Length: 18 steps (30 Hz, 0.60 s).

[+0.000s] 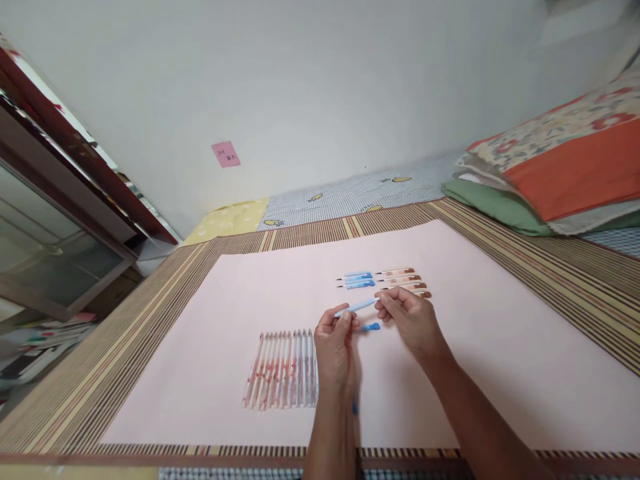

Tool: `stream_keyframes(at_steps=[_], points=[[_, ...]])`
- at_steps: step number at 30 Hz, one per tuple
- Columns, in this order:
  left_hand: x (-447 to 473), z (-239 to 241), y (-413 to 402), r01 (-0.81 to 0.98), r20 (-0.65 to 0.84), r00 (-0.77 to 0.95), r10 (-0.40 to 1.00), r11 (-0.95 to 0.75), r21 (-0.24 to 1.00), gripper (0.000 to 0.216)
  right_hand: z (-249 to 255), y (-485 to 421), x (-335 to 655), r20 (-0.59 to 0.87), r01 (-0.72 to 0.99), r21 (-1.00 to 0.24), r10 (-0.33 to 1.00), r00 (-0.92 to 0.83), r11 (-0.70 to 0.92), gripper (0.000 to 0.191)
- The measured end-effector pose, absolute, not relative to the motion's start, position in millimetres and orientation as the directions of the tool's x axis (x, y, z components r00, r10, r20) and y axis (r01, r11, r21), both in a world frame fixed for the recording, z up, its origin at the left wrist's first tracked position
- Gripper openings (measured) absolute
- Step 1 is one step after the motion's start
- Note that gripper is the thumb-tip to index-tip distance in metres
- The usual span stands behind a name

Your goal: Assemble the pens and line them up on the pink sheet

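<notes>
Forearms [463,393] enter near five and six o'clock; left hand [336,337] and right hand [409,315], fingers [393,300] pinched, hold opposite ends of a pale-blue pen [362,306] toward five: probably light, stiff, slick; I'd grip mid-length. Brown-ended pens [403,279] lie beyond, at four.

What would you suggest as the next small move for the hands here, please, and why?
Probably steady the slim, pale-blue, pen-like barrel with the left hand while the right hand gently works its right end. The left hand grips it near its left end, and the right appears to pinch the other, so both seem well placed for that.
</notes>
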<state>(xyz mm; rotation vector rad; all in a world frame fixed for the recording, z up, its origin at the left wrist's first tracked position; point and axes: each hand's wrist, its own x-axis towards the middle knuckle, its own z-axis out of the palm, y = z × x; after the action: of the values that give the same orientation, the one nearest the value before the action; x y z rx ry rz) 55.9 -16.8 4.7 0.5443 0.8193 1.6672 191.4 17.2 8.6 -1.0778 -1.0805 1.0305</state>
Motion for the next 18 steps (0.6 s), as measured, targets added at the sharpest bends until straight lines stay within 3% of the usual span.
stream_keyframes(at_steps=[4,8,10,13,15,18], points=[[58,6,-15,-0.724,-0.126,-0.242,0.962,-0.093,0.684,0.024,13,15,191,0.172,-0.103,-0.976,0.969,0.178,0.192,0.033],[50,10,-12,-0.854,-0.298,-0.200,0.933,-0.017,0.520,0.003,23,10,192,0.227,-0.120,-0.963,0.965,0.131,0.242,0.037],[40,13,-10,-0.915,-0.367,-0.161,0.916,0.002,0.404,0.015,24,9,195,0.251,-0.076,-0.963,0.961,0.115,0.260,0.044],[21,16,-8,-0.969,-0.344,-0.118,0.931,-0.032,0.245,0.030,13,11,201,0.302,0.164,-0.940,0.953,-0.010,0.299,0.031],[13,18,-8,-0.977,-0.321,-0.123,0.939,-0.057,0.206,0.030,0,15,202,0.306,0.373,-0.863,0.940,-0.153,0.342,0.021],[11,19,-9,-0.978,-0.321,-0.124,0.939,-0.062,0.197,0.028,-17,18,198,0.234,0.608,-0.708,0.932,-0.277,0.359,0.020]])
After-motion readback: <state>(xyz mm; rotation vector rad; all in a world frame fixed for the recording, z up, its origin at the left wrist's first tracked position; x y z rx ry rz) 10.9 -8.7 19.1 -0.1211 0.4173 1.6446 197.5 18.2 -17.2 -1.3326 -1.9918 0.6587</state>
